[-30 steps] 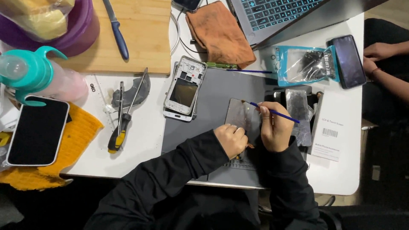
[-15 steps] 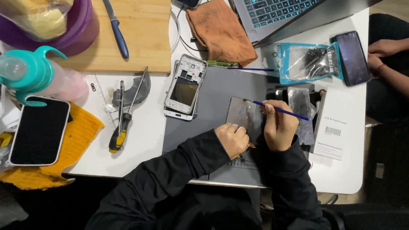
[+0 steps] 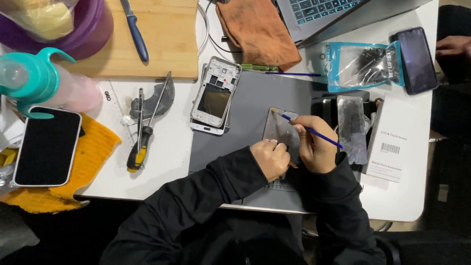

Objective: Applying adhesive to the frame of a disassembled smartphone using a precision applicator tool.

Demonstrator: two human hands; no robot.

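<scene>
We see a white table (image 3: 169, 147) carrying a grey mat (image 3: 255, 103) at its middle, with a wooden board (image 3: 162, 34) far left and a laptop (image 3: 333, 12) far right. To the left lie a screwdriver (image 3: 140, 142), a yellow cloth (image 3: 88, 152) and a teal bottle (image 3: 44, 81). An orange cloth (image 3: 257, 29), a blue packet (image 3: 363, 64) and a white box (image 3: 392, 147) lie to the right.

opened phone (image 3: 216, 95) left of panel (image 3: 280, 130), on mat (image 3: 255, 93)
</scene>
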